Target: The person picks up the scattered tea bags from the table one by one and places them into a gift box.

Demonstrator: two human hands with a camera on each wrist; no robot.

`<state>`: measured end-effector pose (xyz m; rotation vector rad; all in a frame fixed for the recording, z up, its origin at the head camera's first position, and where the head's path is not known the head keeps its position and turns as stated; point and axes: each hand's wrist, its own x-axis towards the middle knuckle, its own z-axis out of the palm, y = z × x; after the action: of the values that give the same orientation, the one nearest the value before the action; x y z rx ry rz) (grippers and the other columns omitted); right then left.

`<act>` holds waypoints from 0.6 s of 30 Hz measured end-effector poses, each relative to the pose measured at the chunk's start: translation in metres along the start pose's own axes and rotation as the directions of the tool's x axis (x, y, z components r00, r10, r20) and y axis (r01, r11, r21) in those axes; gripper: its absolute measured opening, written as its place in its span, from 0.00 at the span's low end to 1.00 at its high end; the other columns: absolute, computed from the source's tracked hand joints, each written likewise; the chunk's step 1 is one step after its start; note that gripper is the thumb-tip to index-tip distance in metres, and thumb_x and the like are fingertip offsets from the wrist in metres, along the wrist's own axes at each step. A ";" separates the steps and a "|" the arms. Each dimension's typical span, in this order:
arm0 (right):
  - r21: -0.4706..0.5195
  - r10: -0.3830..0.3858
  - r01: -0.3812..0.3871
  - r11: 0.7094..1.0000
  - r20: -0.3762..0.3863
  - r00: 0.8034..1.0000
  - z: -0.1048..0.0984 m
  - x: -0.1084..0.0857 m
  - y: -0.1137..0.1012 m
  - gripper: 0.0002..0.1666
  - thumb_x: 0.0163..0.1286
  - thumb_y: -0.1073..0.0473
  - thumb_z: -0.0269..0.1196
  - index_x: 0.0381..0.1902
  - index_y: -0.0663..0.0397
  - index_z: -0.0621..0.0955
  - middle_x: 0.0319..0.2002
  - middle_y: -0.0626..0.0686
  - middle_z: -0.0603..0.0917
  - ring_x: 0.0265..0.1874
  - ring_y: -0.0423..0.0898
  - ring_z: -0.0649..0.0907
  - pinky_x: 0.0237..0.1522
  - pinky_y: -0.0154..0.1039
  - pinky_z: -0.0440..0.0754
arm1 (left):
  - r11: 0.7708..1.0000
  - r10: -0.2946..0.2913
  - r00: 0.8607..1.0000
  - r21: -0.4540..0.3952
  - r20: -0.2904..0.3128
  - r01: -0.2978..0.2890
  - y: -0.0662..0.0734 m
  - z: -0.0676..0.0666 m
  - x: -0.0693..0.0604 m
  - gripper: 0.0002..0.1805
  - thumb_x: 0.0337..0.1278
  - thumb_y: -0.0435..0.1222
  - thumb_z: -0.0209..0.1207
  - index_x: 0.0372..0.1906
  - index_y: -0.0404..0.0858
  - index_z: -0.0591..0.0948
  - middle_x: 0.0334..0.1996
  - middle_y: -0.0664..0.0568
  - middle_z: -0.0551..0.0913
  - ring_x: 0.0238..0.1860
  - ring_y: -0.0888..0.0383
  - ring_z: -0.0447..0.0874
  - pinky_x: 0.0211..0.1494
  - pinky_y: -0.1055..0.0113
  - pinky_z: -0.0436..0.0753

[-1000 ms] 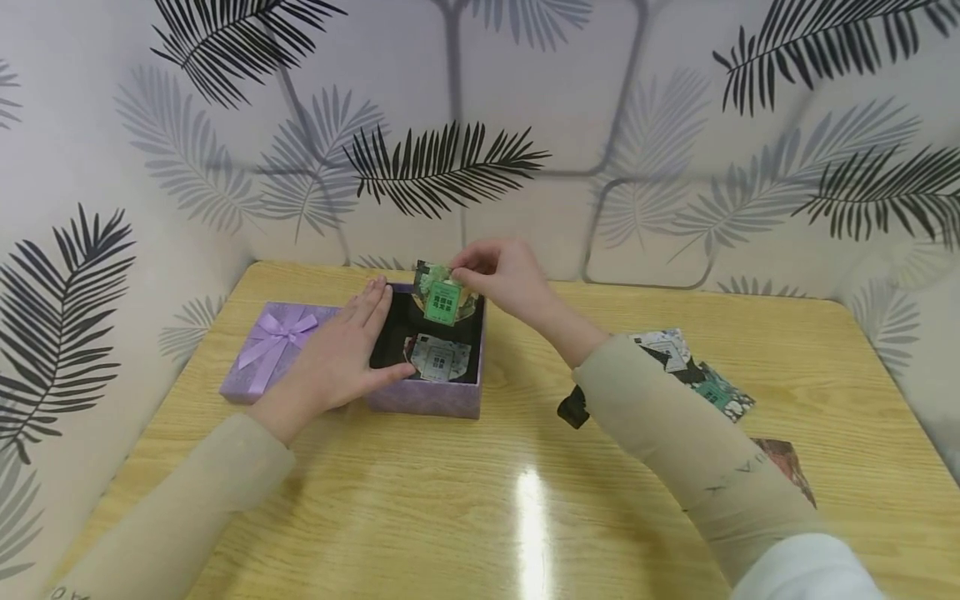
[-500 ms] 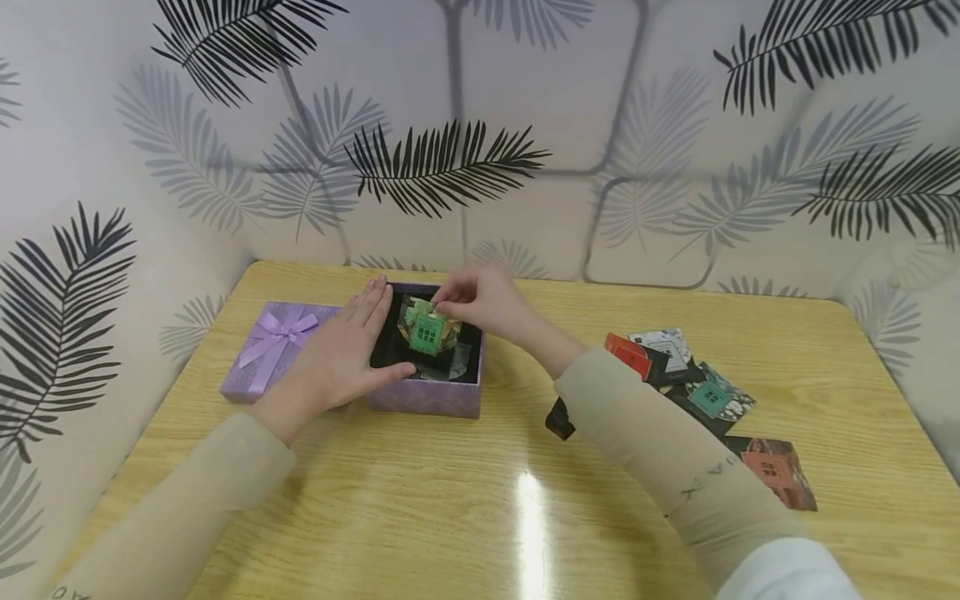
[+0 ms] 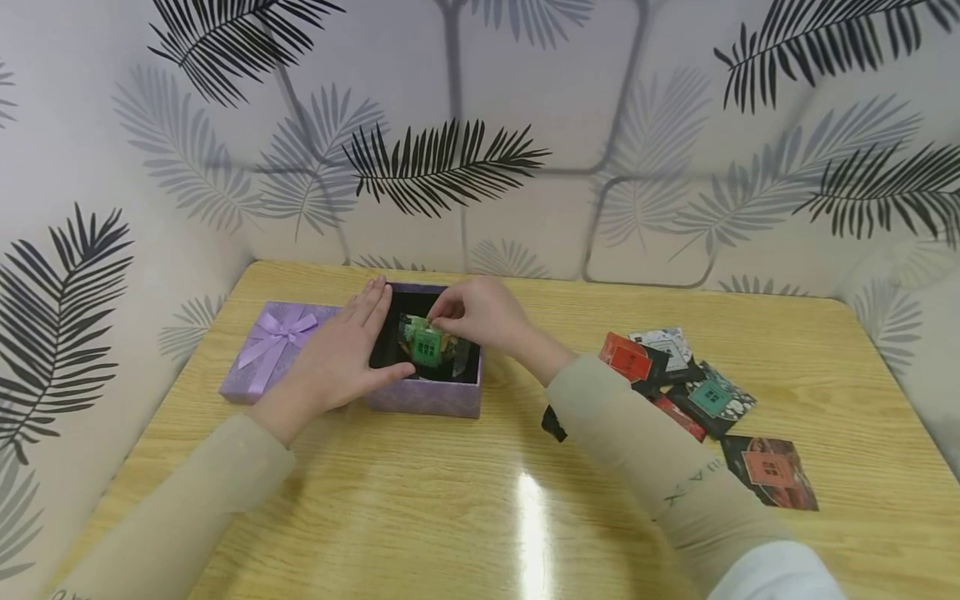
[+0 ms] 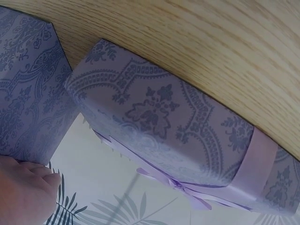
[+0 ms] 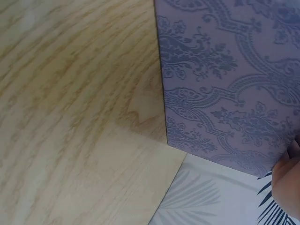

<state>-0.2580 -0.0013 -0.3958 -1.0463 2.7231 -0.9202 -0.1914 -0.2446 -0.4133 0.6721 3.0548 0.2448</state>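
In the head view an uncovered purple box (image 3: 424, 398) with a black inside stands at the table's middle left. My left hand (image 3: 341, 354) lies over its left side, fingers straight and thumb reaching across the near edge. Between thumb and fingers my right hand (image 3: 483, 312) pinches a green-labelled sachet (image 3: 427, 346) by its top, down inside the box. Another sachet, greyish, lies beneath it in the box, mostly covered. The left wrist view shows the patterned lid (image 4: 154, 103) beside the box wall (image 4: 28, 89); in the right wrist view, the box's outer wall (image 5: 225, 89) fills the right.
The lid's ribbon bow (image 3: 285, 329) faces up, left of the box. Several sachets lie loose on the right, among them a red one (image 3: 628, 358), a teal one (image 3: 711, 398) and an orange-labelled one (image 3: 770, 471). A black object (image 3: 553, 425) is partly behind the right sleeve.
My right hand has lowered the green-labelled sachet from the box's far rim into the box, toward the near side, over the greyish sachet. The left hand stays in place.
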 end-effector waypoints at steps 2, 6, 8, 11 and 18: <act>-0.037 0.000 0.000 0.999 0.000 1.000 0.002 0.001 -0.001 0.07 0.75 0.58 0.70 0.45 0.51 0.93 0.41 0.49 0.95 0.36 0.43 0.92 0.43 0.38 0.89 | 1.000 0.000 1.000 0.003 0.001 0.000 0.000 0.000 0.000 0.64 0.67 0.69 0.56 0.86 0.30 0.42 0.88 0.38 0.39 0.88 0.41 0.40 0.88 0.45 0.56; -0.088 -0.014 0.014 0.996 0.004 1.000 0.002 0.000 -0.003 0.07 0.75 0.58 0.70 0.44 0.50 0.94 0.41 0.48 0.95 0.35 0.42 0.91 0.42 0.38 0.88 | 1.000 0.002 1.000 0.004 0.002 -0.002 -0.001 0.000 -0.001 0.64 0.68 0.70 0.55 0.86 0.31 0.42 0.88 0.38 0.39 0.88 0.42 0.39 0.88 0.45 0.55; -0.113 -0.030 0.030 0.993 0.007 1.000 0.002 -0.001 -0.003 0.07 0.75 0.57 0.70 0.44 0.50 0.94 0.40 0.48 0.95 0.34 0.42 0.91 0.42 0.38 0.88 | 1.000 0.004 1.000 0.002 -0.001 -0.004 -0.001 0.000 -0.001 0.64 0.68 0.70 0.55 0.86 0.31 0.42 0.88 0.38 0.39 0.89 0.42 0.39 0.88 0.45 0.55; -0.146 -0.050 0.051 0.988 0.011 0.999 0.002 -0.002 -0.004 0.07 0.74 0.57 0.70 0.44 0.50 0.94 0.40 0.47 0.95 0.34 0.42 0.91 0.42 0.39 0.88 | 1.000 0.007 1.000 0.002 -0.006 -0.007 -0.001 0.000 -0.001 0.64 0.68 0.71 0.54 0.86 0.31 0.42 0.88 0.37 0.40 0.88 0.41 0.39 0.88 0.45 0.55; -0.166 -0.068 0.067 0.984 0.000 0.998 0.003 -0.004 -0.003 0.09 0.75 0.57 0.70 0.47 0.52 0.93 0.44 0.49 0.95 0.40 0.44 0.93 0.47 0.41 0.90 | 1.000 0.008 1.000 -0.008 -0.007 -0.009 -0.001 0.001 -0.001 0.64 0.68 0.69 0.56 0.86 0.31 0.42 0.88 0.38 0.39 0.88 0.41 0.39 0.88 0.45 0.55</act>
<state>-0.2521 -0.0021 -0.3975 -1.1719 2.8255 -0.7153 -0.1908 -0.2458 -0.4140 0.6855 3.0566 0.2593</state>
